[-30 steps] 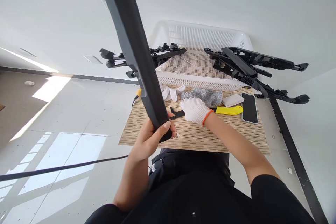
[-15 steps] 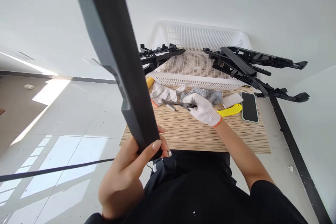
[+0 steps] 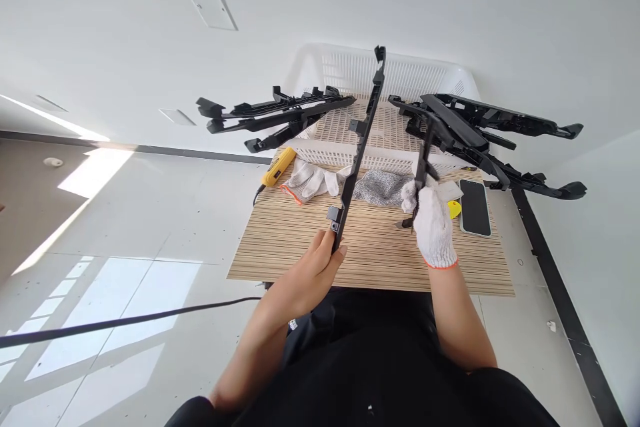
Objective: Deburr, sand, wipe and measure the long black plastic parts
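My bare left hand (image 3: 310, 273) grips the near end of a long black plastic trim strip (image 3: 361, 140), which points away over the striped wooden board (image 3: 300, 247) toward the white basket (image 3: 370, 127). My right hand (image 3: 433, 227), in a white knit glove with an orange cuff, is closed on a small dark tool (image 3: 423, 170) held upright to the right of the strip. A yellow utility knife (image 3: 454, 208) shows just behind that hand.
Black trim parts lie across the basket's left side (image 3: 270, 117) and right side (image 3: 485, 133). On the board lie a spare white glove (image 3: 310, 180), a grey glove (image 3: 383, 185), a yellow-handled tool (image 3: 278, 167) and a phone (image 3: 474, 205). A black cable (image 3: 125, 321) crosses the floor.
The left hand swung the strip down from close before the camera to point away over the board. The right hand lifted the small dark tool off the board and turned it upright.
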Demonstrator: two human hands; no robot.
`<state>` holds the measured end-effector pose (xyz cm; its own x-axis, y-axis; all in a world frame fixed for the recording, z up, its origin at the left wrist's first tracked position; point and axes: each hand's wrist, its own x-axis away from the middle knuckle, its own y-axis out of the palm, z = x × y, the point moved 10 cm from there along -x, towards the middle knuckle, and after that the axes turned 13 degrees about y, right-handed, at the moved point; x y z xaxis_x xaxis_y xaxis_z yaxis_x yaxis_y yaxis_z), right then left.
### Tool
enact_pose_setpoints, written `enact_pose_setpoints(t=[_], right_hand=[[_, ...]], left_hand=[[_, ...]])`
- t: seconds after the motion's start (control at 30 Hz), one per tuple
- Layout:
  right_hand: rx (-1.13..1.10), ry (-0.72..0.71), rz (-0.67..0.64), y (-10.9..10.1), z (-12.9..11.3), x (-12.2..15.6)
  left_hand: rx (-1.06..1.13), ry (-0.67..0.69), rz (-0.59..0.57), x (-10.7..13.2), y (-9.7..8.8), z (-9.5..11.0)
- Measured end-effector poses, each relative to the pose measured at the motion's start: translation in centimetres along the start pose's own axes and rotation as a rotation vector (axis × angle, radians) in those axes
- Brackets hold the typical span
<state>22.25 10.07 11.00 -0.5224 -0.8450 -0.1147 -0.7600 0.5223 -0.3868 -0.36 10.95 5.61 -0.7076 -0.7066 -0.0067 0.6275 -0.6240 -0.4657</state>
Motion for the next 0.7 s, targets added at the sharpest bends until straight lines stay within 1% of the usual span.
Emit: enact_pose_setpoints(t=[0.1, 0.17, 0.3, 0.4, 0.47, 0.53, 0.63, 0.7], right_hand=[[-0.193, 0.086, -0.02, -0.5, 1.1, 0.7], [-0.274, 0.144, -0.031, -0.5, 1.6, 1.0], [-0.359, 0.23, -0.024, -0.2, 2.1, 1.4], [-0.411, 0.307, 0.019, -0.3, 2.6, 1.6], [-0.447, 0.353, 0.042, -0.3, 3.1, 1.7], [-0.483, 0.396, 0.066, -0.2, 3.7, 1.7], [-0.573, 0.47, 0.101, -0.2, 4.8, 1.6], [-0.627, 0.506, 0.082, 0.2, 5.0, 1.5]], left_hand=[[0.038, -0.013, -0.018, -0.4, 0.5, -0.5], [0.082, -0.023, -0.018, -0.6, 0.9, -1.0], [0.261, -0.086, 0.03, -1.2, 1.7, -2.1], [0.368, -0.099, 0.003, -1.7, 3.1, -2.1], [0.406, -0.107, 0.013, -2.0, 3.8, -2.3], [0.398, -0.118, 0.051, -2.2, 4.2, -2.8], [0.305, -0.103, 0.119, -2.7, 4.5, -3.5], [0.271, -0.09, 0.165, -2.8, 4.7, -3.8]])
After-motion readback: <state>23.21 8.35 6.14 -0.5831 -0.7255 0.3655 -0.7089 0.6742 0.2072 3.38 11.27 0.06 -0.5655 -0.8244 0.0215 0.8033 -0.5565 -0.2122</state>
